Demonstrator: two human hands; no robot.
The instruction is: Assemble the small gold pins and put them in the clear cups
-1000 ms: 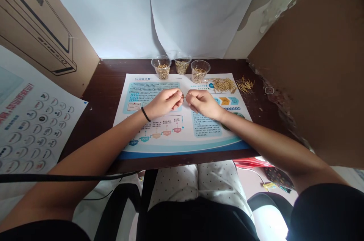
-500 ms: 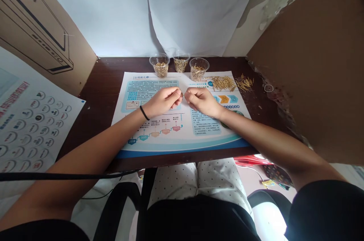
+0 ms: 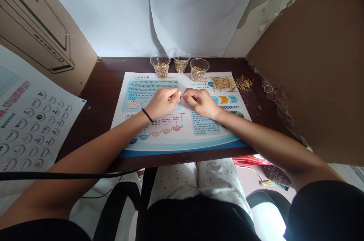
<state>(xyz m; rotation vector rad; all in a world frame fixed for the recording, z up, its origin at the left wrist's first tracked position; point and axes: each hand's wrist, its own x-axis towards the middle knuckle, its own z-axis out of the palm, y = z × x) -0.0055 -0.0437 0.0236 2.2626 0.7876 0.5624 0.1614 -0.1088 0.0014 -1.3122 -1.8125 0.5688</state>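
Observation:
Above the middle of a printed sheet (image 3: 159, 146), my left hand (image 3: 163, 102) and my right hand (image 3: 200, 102) meet with fingers pinched. A tiny gold-coloured metal pin (image 3: 181, 96) shows in the narrow gap between the fingertips; most of it is hidden by the fingers. Both hands are closed, and the pin appears to reach from one to the other. Beyond them stand three clear plastic cups holding small gold metal pieces: a left cup (image 3: 160, 61), a middle cup (image 3: 182, 59) and a right cup (image 3: 199, 63). To the right lies a pile of gold pins (image 3: 223, 84).
A smaller scatter of gold pins (image 3: 245, 83) lies on the dark table (image 3: 93, 82), right of the sheet. Cardboard (image 3: 318, 82) walls in the right side, and a cardboard box (image 3: 42, 17) the left. Another printed sheet (image 3: 36, 119) hangs at left. A black cable (image 3: 57, 176) crosses low.
Both hands keep their pinch at nearly the same spot. My left fingertips have shifted very slightly left and the right wrist is turned a little. The cups and piles stay put.

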